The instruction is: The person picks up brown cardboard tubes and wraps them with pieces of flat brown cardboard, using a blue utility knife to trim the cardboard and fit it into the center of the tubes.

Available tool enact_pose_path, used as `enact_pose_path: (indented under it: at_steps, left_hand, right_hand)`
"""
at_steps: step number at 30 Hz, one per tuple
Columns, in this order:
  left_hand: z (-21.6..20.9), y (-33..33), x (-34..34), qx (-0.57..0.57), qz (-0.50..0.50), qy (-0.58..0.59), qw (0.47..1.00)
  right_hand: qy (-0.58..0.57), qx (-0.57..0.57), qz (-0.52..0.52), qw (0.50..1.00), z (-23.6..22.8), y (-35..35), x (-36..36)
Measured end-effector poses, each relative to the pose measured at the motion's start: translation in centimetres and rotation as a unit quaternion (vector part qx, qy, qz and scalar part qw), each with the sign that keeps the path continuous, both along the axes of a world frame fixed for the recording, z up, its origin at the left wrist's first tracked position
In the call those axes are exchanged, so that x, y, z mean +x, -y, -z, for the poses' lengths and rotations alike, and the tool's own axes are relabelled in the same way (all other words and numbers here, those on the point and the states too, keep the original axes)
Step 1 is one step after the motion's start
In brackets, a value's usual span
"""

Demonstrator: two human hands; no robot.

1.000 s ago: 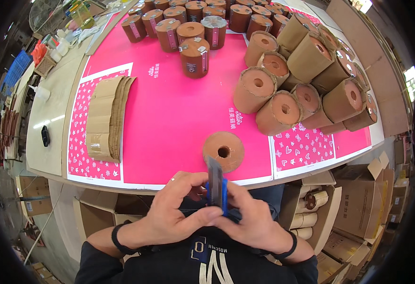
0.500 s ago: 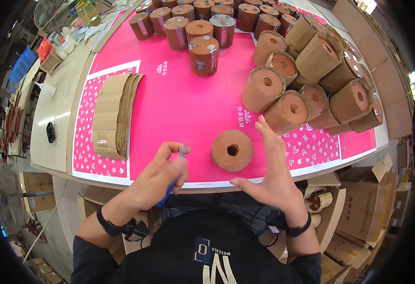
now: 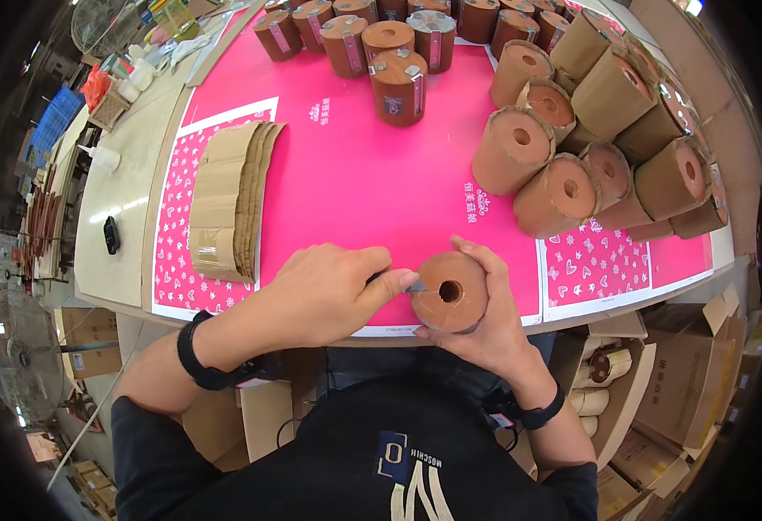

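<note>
Our right hand (image 3: 498,326) wraps its fingers around the side of a brown cylinder (image 3: 461,314) with a round hole, which is near the front edge of the pink sheet (image 3: 381,191). Our left hand (image 3: 333,286) has its thumb and finger pinched on a thin grey tool (image 3: 417,287), mostly hidden, at the cylinder's left rim. We see bent cardboard pieces (image 3: 225,200) to the left and cardboard-wrapped cylinders (image 3: 513,154) heaped to the right

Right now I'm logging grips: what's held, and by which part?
The right hand holds the brown cylinder around its right side; the left hand a thin tool, its held part mostly hidden.
</note>
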State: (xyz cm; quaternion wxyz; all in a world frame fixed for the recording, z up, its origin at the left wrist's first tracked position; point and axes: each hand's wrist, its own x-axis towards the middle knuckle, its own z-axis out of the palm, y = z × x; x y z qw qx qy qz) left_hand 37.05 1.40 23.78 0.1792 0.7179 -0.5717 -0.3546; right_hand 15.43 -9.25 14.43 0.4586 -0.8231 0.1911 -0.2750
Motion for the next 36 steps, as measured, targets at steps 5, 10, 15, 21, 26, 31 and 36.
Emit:
enact_pose_path:
  at_steps: [5, 10, 15, 21, 26, 31, 36]
  left_hand:
    - [0.2, 1.1, -0.4, -0.047, 0.039, 0.153, 0.986]
    - [0.7, 0.9, -0.1, -0.069, 0.055, 0.165, 0.982]
    - [0.3, 1.0, 0.2, -0.044, 0.081, 0.157, 0.983]
    - [-0.1, 1.3, 0.2, -0.026, 0.107, 0.165, 0.98]
    - [-0.4, 1.6, 0.6, -0.019, 0.149, 0.184, 0.972]
    - [-0.3, 2.0, 1.1, -0.034, 0.18, 0.149, 0.972]
    - [-0.4, 1.7, 0.4, -0.007, 0.232, 0.186, 0.955]
  right_hand:
    - [0.0, 0.071, -0.004, 0.997, 0.3, -0.1, -0.2]
    - [-0.005, 0.073, -0.006, 0.997, 0.2, -0.2, -0.2]
    - [-0.011, 0.072, -0.009, 0.997, 0.0, 0.0, -0.1]
    - [-0.005, 0.079, -0.021, 0.997, -0.1, 0.1, -0.2]
    - [-0.036, 0.08, -0.059, 0.994, -0.2, 0.6, -0.4]
    - [-0.036, 0.054, -0.072, 0.995, -0.2, 1.1, -0.2]
    - [-0.024, 0.072, -0.059, 0.995, -0.3, 1.3, 0.0]
